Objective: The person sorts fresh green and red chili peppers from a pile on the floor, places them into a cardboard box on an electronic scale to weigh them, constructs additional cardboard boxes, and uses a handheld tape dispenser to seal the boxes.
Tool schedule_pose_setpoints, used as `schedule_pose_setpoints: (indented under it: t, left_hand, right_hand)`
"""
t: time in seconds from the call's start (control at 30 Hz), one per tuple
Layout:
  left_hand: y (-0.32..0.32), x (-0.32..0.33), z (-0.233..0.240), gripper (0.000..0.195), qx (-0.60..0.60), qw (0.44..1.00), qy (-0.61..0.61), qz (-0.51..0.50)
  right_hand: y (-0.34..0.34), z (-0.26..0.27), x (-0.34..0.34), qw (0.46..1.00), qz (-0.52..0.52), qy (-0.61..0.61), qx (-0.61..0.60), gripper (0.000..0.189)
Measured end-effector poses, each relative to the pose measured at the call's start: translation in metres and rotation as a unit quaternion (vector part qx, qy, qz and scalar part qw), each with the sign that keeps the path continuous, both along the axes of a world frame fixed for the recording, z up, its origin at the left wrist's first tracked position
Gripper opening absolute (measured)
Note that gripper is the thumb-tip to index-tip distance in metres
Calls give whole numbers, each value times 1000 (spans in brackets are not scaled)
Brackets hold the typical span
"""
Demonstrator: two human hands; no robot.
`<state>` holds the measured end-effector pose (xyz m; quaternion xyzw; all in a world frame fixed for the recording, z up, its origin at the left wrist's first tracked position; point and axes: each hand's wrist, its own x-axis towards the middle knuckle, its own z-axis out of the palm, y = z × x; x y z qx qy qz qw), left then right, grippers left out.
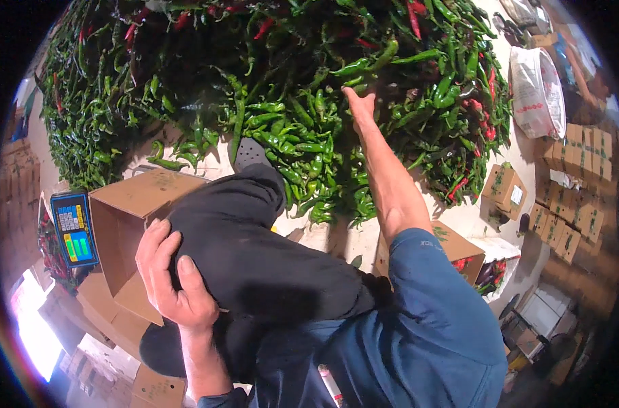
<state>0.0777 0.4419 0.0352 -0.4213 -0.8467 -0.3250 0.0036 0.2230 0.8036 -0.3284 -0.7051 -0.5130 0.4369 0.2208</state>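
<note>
A large heap of long green peppers (309, 117), mixed with some red ones, spreads over the floor before me. My right hand (361, 104) reaches out into it, touching or just above the peppers by a light green pepper (360, 87). Its fingers are partly foreshortened, so whether they grip anything is unclear. Nothing is in my left hand (177, 283), which is held with loosely spread fingers over or against my bent knee in dark trousers (268, 245). An open cardboard box (141, 194) stands just beyond those fingers, its open side facing me.
A digital scale display (75, 229) stands left of the box. A grey clog (249, 153) on my foot touches the peppers. On the right are a white sack (536, 94), a closed carton (504, 189), stacked cartons (577, 153) and another cardboard box (457, 250). Another person's arm (579, 71) shows at far right.
</note>
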Motion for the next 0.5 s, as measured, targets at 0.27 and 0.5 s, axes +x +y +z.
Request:
schedule_pose_setpoints:
  t: [0.27, 0.5]
  left_hand:
    - [-26, 0, -15, 33, 59, 998, -31, 1]
    - [-26, -2, -17, 35, 90, 995, -46, -24]
  right_hand:
    - [3, -8, 7, 985, 40, 113, -122, 80]
    - [-97, -41, 71, 949, 307, -56, 46, 52]
